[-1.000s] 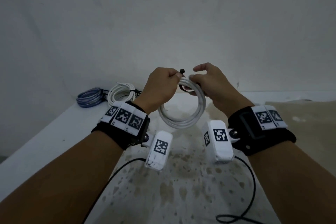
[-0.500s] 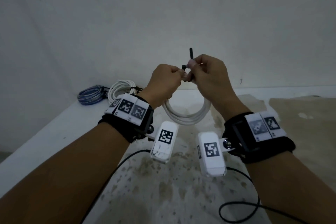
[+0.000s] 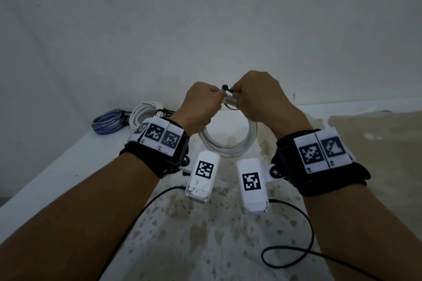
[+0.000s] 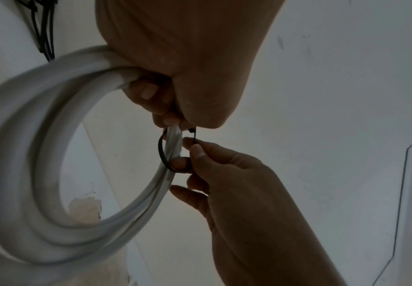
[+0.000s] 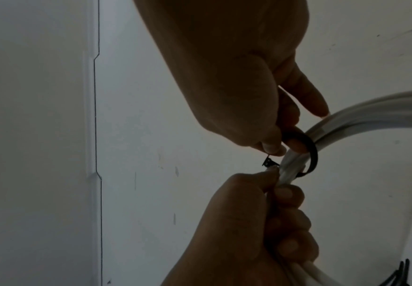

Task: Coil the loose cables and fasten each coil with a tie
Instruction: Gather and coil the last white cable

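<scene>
Both hands are raised above the worktop [image 3: 57, 164], holding a coil of white cable [image 3: 228, 146] upright between them. The left hand [image 3: 201, 107] has its fingers curled tight round the top of the coil. The right hand [image 3: 258, 98] pinches the tail of a black tie [image 4: 162, 152] between thumb and forefinger; the tie loops loosely round the cable strands just beside the left grip, its small head [image 5: 269, 163] sticking out between the two hands. At the back left of the worktop, near the wall [image 3: 205, 18], lie a blue coil [image 3: 107, 121] and a second white coil [image 3: 146, 112], touching, with spare black ties [image 3: 165, 112] beside them. The worktop is white at its left edge and stained brown in the middle. A thin black lead [image 3: 296, 246] curls across it below the right wrist.
</scene>
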The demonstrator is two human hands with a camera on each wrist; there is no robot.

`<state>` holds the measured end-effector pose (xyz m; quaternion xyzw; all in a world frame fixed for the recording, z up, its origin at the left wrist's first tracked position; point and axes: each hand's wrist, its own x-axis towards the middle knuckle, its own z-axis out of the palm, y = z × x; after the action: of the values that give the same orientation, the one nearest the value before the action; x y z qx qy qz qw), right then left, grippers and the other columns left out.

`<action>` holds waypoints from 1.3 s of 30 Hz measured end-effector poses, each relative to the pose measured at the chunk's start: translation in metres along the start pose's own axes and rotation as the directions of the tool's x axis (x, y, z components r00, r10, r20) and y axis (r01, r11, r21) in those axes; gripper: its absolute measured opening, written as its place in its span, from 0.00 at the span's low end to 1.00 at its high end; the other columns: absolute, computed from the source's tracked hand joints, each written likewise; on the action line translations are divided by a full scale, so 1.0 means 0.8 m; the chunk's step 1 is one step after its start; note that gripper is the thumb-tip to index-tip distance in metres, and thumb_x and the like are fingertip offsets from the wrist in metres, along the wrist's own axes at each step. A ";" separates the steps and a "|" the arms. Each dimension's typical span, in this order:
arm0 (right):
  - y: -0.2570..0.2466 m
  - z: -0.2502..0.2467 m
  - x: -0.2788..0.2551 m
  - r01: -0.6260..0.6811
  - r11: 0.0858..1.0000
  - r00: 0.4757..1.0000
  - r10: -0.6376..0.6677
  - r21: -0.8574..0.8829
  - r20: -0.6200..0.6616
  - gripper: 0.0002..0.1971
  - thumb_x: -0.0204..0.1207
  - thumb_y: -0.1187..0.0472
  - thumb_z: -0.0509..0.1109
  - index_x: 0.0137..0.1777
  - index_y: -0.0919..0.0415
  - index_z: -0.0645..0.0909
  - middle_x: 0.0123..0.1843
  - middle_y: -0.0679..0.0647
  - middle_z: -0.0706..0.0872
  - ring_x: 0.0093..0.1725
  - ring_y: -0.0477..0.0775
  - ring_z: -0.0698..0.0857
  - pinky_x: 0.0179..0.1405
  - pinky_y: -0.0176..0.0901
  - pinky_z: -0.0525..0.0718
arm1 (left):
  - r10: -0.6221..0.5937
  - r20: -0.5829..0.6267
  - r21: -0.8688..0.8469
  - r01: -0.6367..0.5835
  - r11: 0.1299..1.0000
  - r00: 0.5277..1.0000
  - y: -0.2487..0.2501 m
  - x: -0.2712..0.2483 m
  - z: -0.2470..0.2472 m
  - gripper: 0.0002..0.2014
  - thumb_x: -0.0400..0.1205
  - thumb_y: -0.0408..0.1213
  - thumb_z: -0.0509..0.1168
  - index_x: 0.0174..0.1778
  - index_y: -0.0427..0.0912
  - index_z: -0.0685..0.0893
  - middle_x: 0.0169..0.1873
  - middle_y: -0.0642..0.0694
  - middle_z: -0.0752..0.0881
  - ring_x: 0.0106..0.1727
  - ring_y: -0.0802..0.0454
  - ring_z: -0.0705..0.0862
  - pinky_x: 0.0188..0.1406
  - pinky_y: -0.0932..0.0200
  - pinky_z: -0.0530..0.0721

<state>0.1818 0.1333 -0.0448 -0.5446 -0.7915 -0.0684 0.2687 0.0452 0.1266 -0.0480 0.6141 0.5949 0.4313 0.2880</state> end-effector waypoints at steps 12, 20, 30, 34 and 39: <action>-0.007 -0.008 -0.006 -0.136 0.989 0.989 0.132 0.050 0.070 0.09 0.80 0.58 0.66 0.44 0.63 0.82 0.35 0.53 0.77 0.36 0.55 0.75 0.24 0.38 0.61 | 0.280 0.015 0.500 -0.250 0.829 0.960 -0.010 0.006 0.009 0.15 0.86 0.39 0.59 0.43 0.39 0.90 0.32 0.46 0.86 0.37 0.48 0.82 0.40 0.56 0.78; -0.015 -0.002 -0.007 -0.201 0.978 0.977 0.197 0.052 0.084 0.20 0.79 0.60 0.67 0.27 0.60 0.65 0.27 0.51 0.70 0.25 0.47 0.68 0.22 0.38 0.60 | 0.373 0.052 0.600 -0.328 0.730 0.926 -0.013 0.003 0.014 0.16 0.84 0.37 0.58 0.30 0.47 0.80 0.24 0.53 0.77 0.32 0.48 0.78 0.34 0.57 0.73; -0.016 -0.010 -0.007 -0.070 0.991 0.997 0.073 0.113 -0.022 0.13 0.80 0.66 0.69 0.61 0.54 0.89 0.61 0.52 0.88 0.59 0.56 0.85 0.44 0.38 0.75 | 0.068 -0.041 0.159 -0.061 0.985 0.997 -0.013 0.002 0.001 0.15 0.85 0.37 0.61 0.43 0.31 0.88 0.26 0.41 0.77 0.18 0.51 0.67 0.17 0.64 0.64; -0.014 -0.006 -0.007 -0.064 0.993 0.997 0.067 0.098 -0.025 0.12 0.80 0.64 0.70 0.60 0.55 0.89 0.62 0.53 0.87 0.61 0.57 0.84 0.49 0.40 0.78 | 0.043 -0.026 0.143 -0.039 0.989 0.999 -0.016 0.001 0.001 0.15 0.85 0.38 0.61 0.41 0.33 0.88 0.25 0.42 0.76 0.19 0.51 0.66 0.18 0.64 0.64; -0.013 -0.002 -0.005 -0.085 0.993 0.996 0.085 0.084 0.002 0.11 0.78 0.62 0.71 0.58 0.59 0.88 0.59 0.55 0.88 0.58 0.57 0.85 0.51 0.43 0.82 | 0.053 -0.018 0.167 -0.049 0.985 0.998 -0.019 -0.001 0.005 0.16 0.84 0.38 0.61 0.33 0.36 0.86 0.26 0.41 0.78 0.19 0.49 0.68 0.18 0.64 0.65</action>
<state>0.1743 0.1256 -0.0434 -0.5660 -0.7695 -0.0240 0.2949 0.0412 0.1287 -0.0634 0.6463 0.6161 0.3941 0.2177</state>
